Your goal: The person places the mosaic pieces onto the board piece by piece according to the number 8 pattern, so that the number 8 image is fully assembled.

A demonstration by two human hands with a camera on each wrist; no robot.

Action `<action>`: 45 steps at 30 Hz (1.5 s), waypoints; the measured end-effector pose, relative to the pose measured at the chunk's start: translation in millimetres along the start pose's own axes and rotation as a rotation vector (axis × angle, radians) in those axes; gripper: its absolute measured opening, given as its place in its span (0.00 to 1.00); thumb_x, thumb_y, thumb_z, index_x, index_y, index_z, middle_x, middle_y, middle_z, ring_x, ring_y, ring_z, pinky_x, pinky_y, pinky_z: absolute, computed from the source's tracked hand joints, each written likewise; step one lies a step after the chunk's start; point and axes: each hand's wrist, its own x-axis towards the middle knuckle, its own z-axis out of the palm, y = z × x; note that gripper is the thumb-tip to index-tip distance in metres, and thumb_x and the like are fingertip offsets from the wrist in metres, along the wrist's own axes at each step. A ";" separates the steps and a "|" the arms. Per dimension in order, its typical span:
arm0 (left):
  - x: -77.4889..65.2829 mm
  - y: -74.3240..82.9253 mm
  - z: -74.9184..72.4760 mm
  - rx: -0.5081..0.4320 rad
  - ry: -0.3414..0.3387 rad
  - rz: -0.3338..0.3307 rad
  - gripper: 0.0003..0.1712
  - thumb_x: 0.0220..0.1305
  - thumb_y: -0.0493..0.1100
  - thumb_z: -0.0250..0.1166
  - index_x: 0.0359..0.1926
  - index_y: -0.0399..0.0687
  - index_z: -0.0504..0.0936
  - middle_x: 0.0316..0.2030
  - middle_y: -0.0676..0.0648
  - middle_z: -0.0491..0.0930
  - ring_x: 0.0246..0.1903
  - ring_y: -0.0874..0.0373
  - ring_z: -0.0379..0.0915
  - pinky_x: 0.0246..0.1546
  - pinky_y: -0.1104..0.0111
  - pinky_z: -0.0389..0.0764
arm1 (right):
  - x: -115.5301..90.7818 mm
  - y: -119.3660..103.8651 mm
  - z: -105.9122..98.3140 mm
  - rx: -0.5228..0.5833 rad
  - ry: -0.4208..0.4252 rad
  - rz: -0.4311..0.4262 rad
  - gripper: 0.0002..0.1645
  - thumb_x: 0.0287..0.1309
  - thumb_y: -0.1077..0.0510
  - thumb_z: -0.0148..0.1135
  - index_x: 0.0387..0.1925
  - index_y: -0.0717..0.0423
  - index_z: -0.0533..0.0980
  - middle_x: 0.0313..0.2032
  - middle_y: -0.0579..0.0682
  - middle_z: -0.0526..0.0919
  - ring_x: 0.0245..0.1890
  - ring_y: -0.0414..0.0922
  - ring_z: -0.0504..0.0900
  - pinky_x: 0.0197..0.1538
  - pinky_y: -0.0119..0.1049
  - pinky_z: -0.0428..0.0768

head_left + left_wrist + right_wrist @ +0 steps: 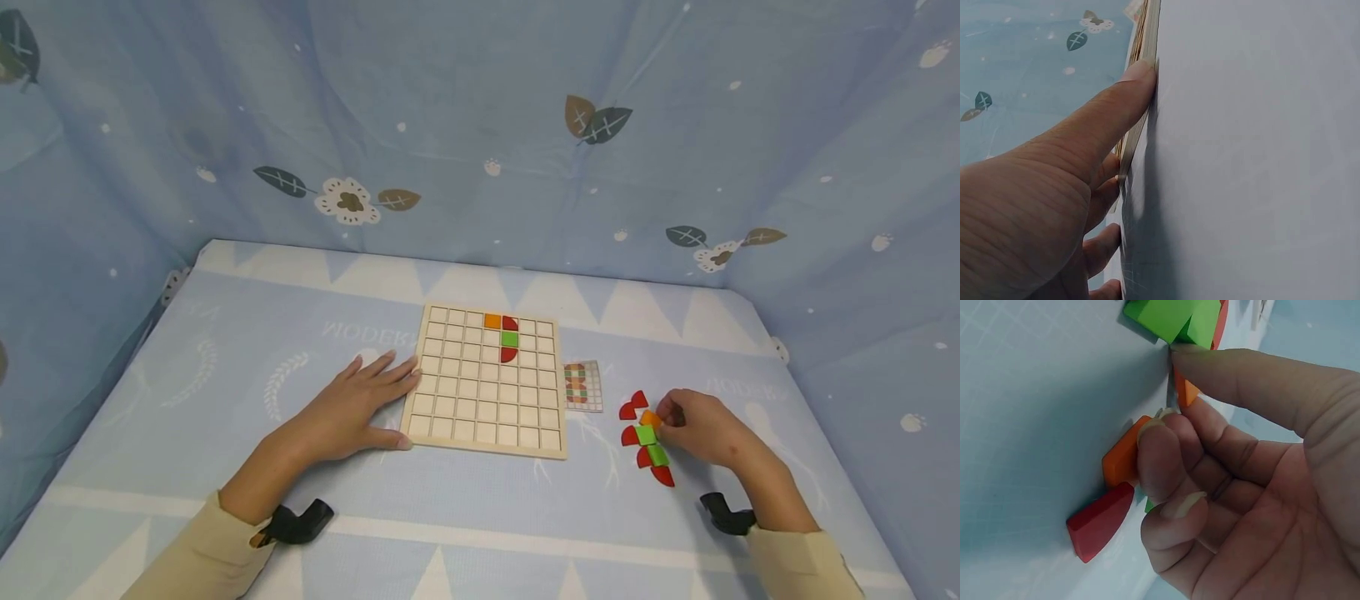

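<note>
left hand [352, 410] touches gridded wooden board [465, 408]; right hand [703, 429] pinches orange block [1185, 391]

The board [486, 410] is matt wood, the curtain [480, 100] creased cloth.

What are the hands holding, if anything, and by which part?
The right hand pinches an orange piece by opposite sides, between thumb and finger; the left hand only rests against the board.
</note>
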 end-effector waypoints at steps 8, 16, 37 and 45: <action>-0.1 -1.2 0.8 -0.005 0.001 0.008 0.54 0.61 0.65 0.74 0.79 0.46 0.65 0.81 0.47 0.56 0.80 0.39 0.44 0.75 0.35 0.44 | -1.7 -0.2 -1.5 0.036 0.034 -0.016 0.09 0.64 0.62 0.71 0.40 0.60 0.78 0.31 0.49 0.76 0.32 0.47 0.75 0.33 0.38 0.80; -0.5 -2.9 0.8 -0.003 0.003 0.013 0.54 0.60 0.63 0.75 0.80 0.46 0.65 0.81 0.47 0.55 0.80 0.39 0.43 0.75 0.35 0.43 | 2.0 -12.0 -12.1 0.071 0.084 -0.087 0.04 0.67 0.62 0.68 0.40 0.58 0.80 0.32 0.48 0.80 0.30 0.46 0.76 0.29 0.36 0.81; -0.2 -3.3 1.7 0.000 0.000 0.019 0.55 0.60 0.63 0.75 0.80 0.46 0.63 0.81 0.46 0.55 0.80 0.39 0.43 0.75 0.35 0.42 | 88.0 -148.1 -6.9 0.074 0.020 -0.392 0.03 0.72 0.61 0.63 0.39 0.56 0.80 0.33 0.49 0.84 0.30 0.45 0.78 0.35 0.41 0.79; -0.4 -3.8 1.6 0.007 -0.003 0.010 0.56 0.59 0.64 0.75 0.80 0.46 0.63 0.81 0.47 0.55 0.80 0.39 0.43 0.76 0.35 0.42 | 115.2 -180.3 9.3 0.029 -0.025 -0.463 0.05 0.73 0.62 0.61 0.36 0.54 0.79 0.33 0.47 0.83 0.33 0.45 0.77 0.39 0.41 0.77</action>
